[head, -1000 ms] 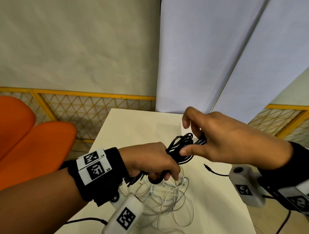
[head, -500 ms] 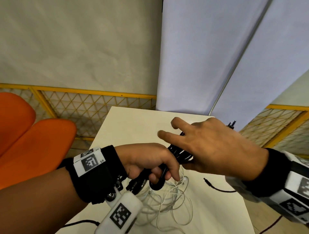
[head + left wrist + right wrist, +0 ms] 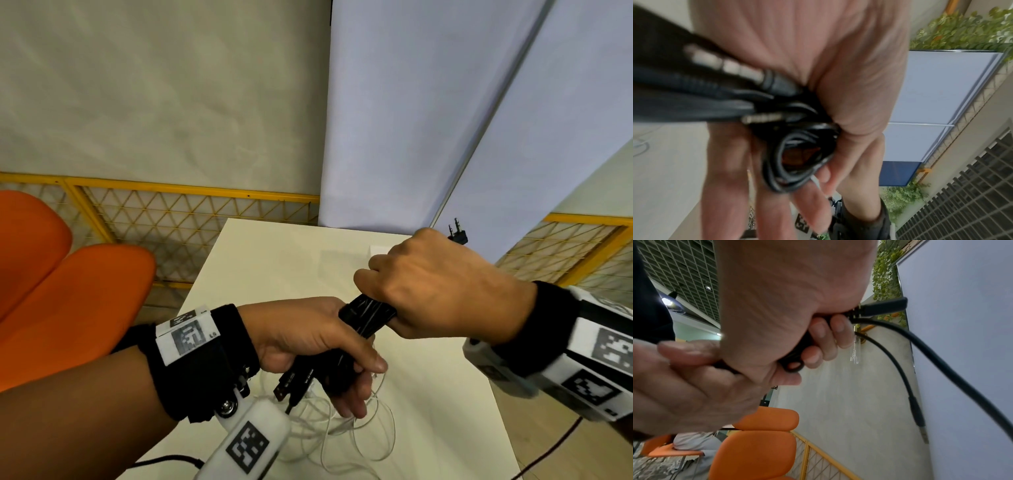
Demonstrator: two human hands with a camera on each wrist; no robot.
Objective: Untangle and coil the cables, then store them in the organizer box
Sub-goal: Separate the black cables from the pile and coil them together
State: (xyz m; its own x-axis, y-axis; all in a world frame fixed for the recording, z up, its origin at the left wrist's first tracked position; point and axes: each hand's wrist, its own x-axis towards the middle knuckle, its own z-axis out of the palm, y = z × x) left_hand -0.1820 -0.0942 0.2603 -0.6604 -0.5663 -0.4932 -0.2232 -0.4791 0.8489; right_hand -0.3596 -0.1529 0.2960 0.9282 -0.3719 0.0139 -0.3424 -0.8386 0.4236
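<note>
Your left hand has its fingers curled round one end of the black cable bundle, and your right hand is fisted round the other end, so the bundle runs straight from one grip to the other, held up above the table. In the left wrist view the coiled loops sit against your fingertips, with metal plug tips poking out behind the palm. Past your right knuckles a two-pin plug sticks up, and the right wrist view shows two loose tails trailing from beyond your fingers.

This bundle should be light and limp, with smooth jackets likely to slide over each other, so the loops will probably spring apart if either grip loosens. Hold it by the gathered middle, not by the plugs, which look like the stiff parts. Those free tails may snag.

Below your left fingers a thin white cable tangle lies on the table; it looks finer and softer, so pick at it by single strands. No organizer box shows in any view.
</note>
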